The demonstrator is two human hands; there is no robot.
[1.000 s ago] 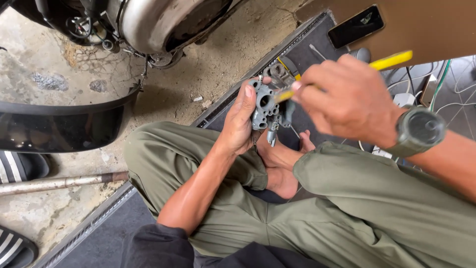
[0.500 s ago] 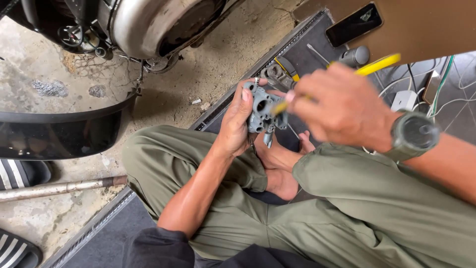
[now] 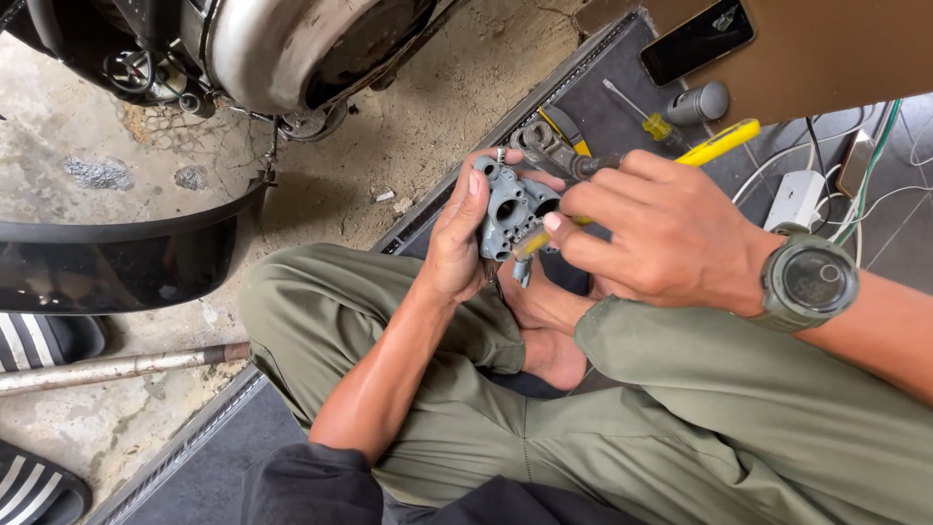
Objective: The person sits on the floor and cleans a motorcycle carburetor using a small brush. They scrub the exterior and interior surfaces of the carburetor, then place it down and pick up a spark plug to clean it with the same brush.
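My left hand (image 3: 457,243) grips a grey metal carburettor body (image 3: 512,210) with round holes in its face, held above my crossed legs. My right hand (image 3: 661,233) holds a yellow-handled screwdriver (image 3: 719,143); its handle sticks out up and to the right, and its tip end lies against the carburettor's face near my fingers. A grey watch (image 3: 809,280) sits on my right wrist. I sit on a dark mat in olive trousers.
A scooter's engine casing (image 3: 292,49) and a dark body panel (image 3: 107,262) lie to the left on the concrete floor. Pliers (image 3: 544,146), a small screwdriver (image 3: 637,109), a phone (image 3: 695,41) and white cables (image 3: 807,194) lie behind my hands. A metal pipe (image 3: 107,367) and striped sandals (image 3: 39,340) are at left.
The view has shifted slightly. My right hand has dropped a little and the screwdriver has stayed against the carburettor. My left hand keeps its grip.
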